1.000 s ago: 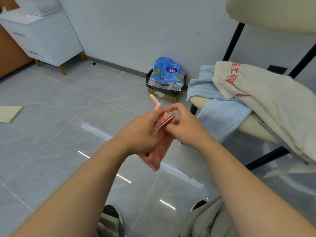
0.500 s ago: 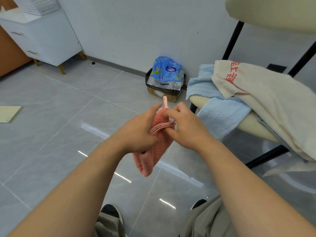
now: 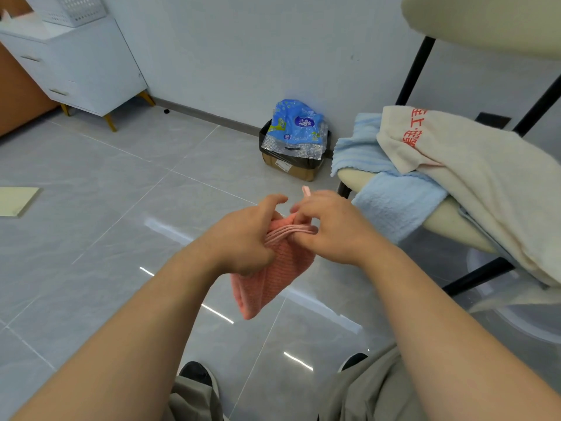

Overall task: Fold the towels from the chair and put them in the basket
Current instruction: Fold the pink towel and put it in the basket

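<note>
- Grey glossy floor tiles [image 3: 91, 238] fill most of the frame; one white wall [image 3: 243, 41] runs across the top.
- Upper left: I log one white cabinet [image 3: 85, 71] with one white perforated basket [image 3: 73, 9] on top, cut off by the frame edge.
- Centre, against the wall: one cardboard box [image 3: 291, 167] lined with a black bag, one blue packet [image 3: 296, 123] sitting in its mouth.
- Left edge: one flat pale board [image 3: 16, 200] on the floor.
- Right side: one chair [image 3: 449, 220], black frame, cream seat. One cream towel [image 3: 485, 177] with red characters is draped on it, lying over light-blue towelling [image 3: 397, 205]. I cannot tell whether the blue is one towel or two.
- Centre of frame: one pink towel [image 3: 273, 275], folded into several layers, held in the air above the floor, left of the chair. Its lower end hangs free below the hands.
- Left hand [image 3: 243, 238]: fingers curled round the folded bundle, thumb lifted off it.
- Right hand [image 3: 334, 229]: pinching the stacked top edges. One pink loop tab [image 3: 306, 190] pokes up behind its fingers.
- Bottom edge: two dark shoes [image 3: 194, 372], toes only.
</note>
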